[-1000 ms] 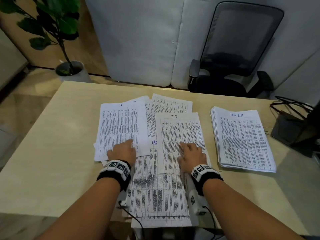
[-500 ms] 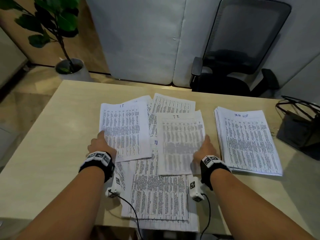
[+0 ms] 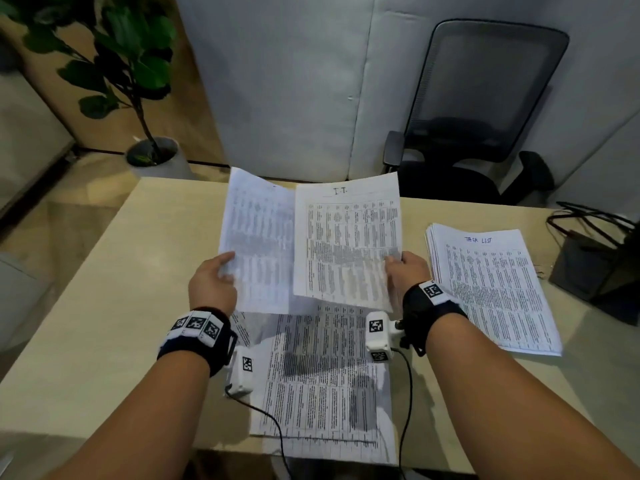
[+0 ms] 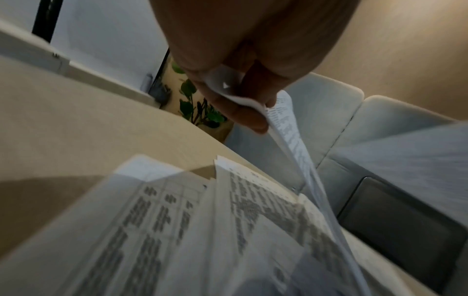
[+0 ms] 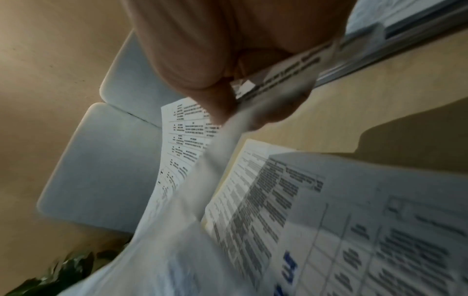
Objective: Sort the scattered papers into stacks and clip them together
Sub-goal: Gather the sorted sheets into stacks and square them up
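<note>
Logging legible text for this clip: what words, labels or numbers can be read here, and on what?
"I.T.": handwritten at the top of the sheet held by the right hand.
"TASK LIST": blue handwriting atop the stack at right.
Printed tables on all sheets, including the left hand's sheet: too small to read.

2 "I.T." sheets (image 3: pixel 346 244) held up off desk, overlapping; loose sheets (image 3: pixel 322 375) flat below; "Task List" stack (image 3: pixel 491 289) at right.
</note>
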`<action>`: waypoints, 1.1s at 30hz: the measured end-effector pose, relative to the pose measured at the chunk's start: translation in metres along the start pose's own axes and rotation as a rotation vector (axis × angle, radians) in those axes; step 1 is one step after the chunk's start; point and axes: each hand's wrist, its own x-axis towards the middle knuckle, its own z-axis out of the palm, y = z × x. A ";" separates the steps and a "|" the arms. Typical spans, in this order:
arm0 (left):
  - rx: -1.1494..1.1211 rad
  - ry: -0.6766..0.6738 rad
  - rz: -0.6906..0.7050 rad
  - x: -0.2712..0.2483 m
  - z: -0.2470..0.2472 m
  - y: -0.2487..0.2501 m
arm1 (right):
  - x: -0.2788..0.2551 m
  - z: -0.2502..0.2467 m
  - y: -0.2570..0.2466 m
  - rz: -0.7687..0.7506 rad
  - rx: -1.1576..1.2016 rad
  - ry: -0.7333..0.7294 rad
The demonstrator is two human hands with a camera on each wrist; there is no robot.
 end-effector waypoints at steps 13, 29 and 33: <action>0.489 -0.468 -0.133 -0.068 0.056 -0.029 | -0.047 0.002 0.051 0.133 -0.173 -0.178; 0.077 -0.172 -0.103 -0.061 0.047 -0.036 | -0.062 -0.011 0.093 0.128 0.149 -0.232; -0.083 -0.198 -0.025 -0.058 0.058 -0.018 | -0.064 -0.003 0.079 0.065 0.109 -0.263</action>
